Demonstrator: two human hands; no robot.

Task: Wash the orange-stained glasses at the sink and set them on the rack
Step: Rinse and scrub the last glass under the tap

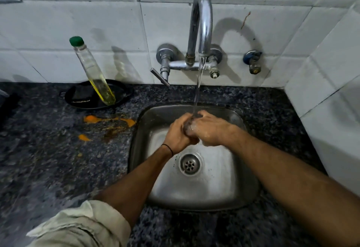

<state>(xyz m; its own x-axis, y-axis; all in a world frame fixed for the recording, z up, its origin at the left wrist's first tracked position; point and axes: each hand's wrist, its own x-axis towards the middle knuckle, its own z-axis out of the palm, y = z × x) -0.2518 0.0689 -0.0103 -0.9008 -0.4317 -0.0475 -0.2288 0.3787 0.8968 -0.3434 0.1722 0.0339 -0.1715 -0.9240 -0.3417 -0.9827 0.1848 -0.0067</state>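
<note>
Your left hand (176,135) and right hand (209,129) meet over the far half of the sink (241,168), directly under the water stream (197,90) from the tap (201,22). Both sets of fingers are curled inward and closed round a small translucent object between the palms, judged to be the glass (188,127). Most of it is hidden, so rim and base cannot be told apart with certainty. Its long axis appears to run from near you towards the wall, tilted up into the stream, with an orange-brown glint at the near, lower end. The left hand cups it from the left and below. The right hand covers it from the right and above. No rack is in view, so the direction of the set-down cannot be given. Both hands are equally near the glass; release one only when the other holds it securely, as wet glass is likely to slip. An orange spill (109,122) lies on the counter (48,168) left of the sink.
</note>
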